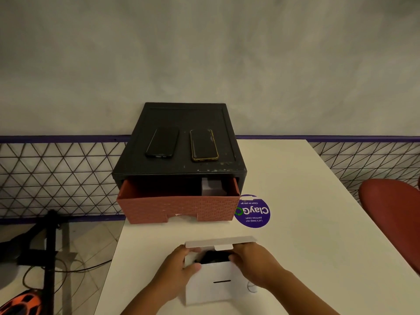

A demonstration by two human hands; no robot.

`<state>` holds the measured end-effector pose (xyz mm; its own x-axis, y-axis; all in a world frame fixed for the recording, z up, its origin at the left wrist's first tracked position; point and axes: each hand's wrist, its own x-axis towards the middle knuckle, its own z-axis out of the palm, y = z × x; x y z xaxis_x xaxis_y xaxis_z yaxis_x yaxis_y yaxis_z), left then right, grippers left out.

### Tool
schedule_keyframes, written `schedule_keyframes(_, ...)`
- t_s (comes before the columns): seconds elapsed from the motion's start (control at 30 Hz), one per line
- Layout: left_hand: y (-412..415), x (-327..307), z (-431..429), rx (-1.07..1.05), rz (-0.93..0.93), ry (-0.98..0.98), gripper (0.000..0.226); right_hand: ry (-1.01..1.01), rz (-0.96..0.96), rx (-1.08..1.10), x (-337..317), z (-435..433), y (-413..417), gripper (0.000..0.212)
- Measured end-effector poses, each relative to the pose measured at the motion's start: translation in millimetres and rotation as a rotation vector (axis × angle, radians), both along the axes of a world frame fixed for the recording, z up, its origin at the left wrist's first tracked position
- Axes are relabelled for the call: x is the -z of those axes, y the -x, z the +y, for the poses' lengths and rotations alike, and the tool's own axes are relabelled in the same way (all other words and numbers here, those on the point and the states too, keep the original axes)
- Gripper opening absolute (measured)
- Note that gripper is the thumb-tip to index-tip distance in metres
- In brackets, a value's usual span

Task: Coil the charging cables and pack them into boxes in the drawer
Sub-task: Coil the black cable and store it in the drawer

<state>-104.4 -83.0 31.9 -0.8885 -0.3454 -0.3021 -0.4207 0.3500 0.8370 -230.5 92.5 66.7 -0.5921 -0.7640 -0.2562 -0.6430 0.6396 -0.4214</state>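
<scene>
While the left hand [179, 269] grips the white box [216, 291], the right hand [254, 262] holds its rim; lid [220, 242] raised.

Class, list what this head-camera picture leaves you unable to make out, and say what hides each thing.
Head view: dark contents of the white box, masked by its lid flap, the left hand, the right hand and shadow.
Head view: the drawer interior, hidden by its front wall and the black cabinet; only a pale box shows.
Head view: orange object, cut by the bottom edge.
</scene>
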Motion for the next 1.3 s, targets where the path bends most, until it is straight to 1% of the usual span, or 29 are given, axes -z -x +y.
schedule_keyframes(0.07, -1, 4, -4, -0.025, -0.024, -0.01, 0.03, 0.015, 0.009, -0.072, 4, 4, -4, 0.039)
schedule_keyframes(0.13, -2, 8, -6, -0.049, -0.041, 0.003, 0.028, 0.005, 0.017, -0.078, 11, 9, -8, 0.05)
schedule_keyframes(0.2, -1, 10, -6, -0.072, -0.041, 0.032, 0.026, 0.028, 0.023, -0.009, 21, 14, -12, 0.058)
schedule_keyframes(0.27, 0, 11, -7, -0.092, -0.027, 0.047, 0.03, 0.076, -0.018, 0.097, 31, 20, -17, 0.071)
schedule_keyframes(0.33, 1, 15, -7, -0.099, -0.039, 0.044, 0.043, 0.105, -0.078, 0.196, 41, 23, -22, 0.086)
schedule_keyframes(0.4, 2, 18, -6, -0.113, -0.071, 0.025, 0.055, 0.144, -0.15, 0.305, 48, 24, -25, 0.096)
schedule_keyframes(0.47, 3, 21, -4, -0.141, -0.105, 0.02, 0.063, 0.224, -0.254, 0.415, 53, 23, -22, 0.105)
schedule_keyframes(0.53, 4, 22, 0, -0.167, -0.128, 0.033, 0.065, 0.268, -0.382, 0.49, 56, 22, -17, 0.112)
schedule_keyframes(0.6, 4, 23, 2, -0.178, -0.134, 0.036, 0.064, 0.251, -0.511, 0.508, 58, 19, -10, 0.119)
schedule_keyframes(0.73, 4, 24, 2, -0.18, -0.126, 0.003, 0.064, 0.222, -0.588, 0.498, 58, 18, 2, 0.131)
schedule_keyframes(0.8, 4, 25, 2, -0.2, -0.104, -0.063, 0.069, 0.205, -0.589, 0.482, 54, 16, 6, 0.127)
schedule_keyframes(0.9, 5, 29, -2, -0.23, -0.083, -0.163, 0.078, 0.111, -0.521, 0.434, 51, 11, 11, 0.112)
schedule_keyframes(0.97, 7, 29, -7, -0.23, -0.083, -0.219, 0.084, 0.138, -0.552, 0.463, 52, 8, 18, 0.093)
schedule_keyframes(1.03, 10, 27, -12, -0.206, -0.101, -0.258, 0.091, 0.213, -0.631, 0.505, 49, 9, 22, 0.064)
schedule_keyframes(1.1, 12, 22, -14, -0.179, -0.126, -0.279, 0.095, 0.242, -0.687, 0.546, 48, 9, 27, 0.049)
schedule_keyframes(1.2, 15, 21, -18, -0.181, -0.141, -0.332, 0.097, 0.216, -0.721, 0.553, 49, 9, 34, 0.043)
schedule_keyframes(1.3, 16, 21, -19, -0.209, -0.143, -0.408, 0.097, 0.159, -0.761, 0.534, 48, 8, 36, 0.044)
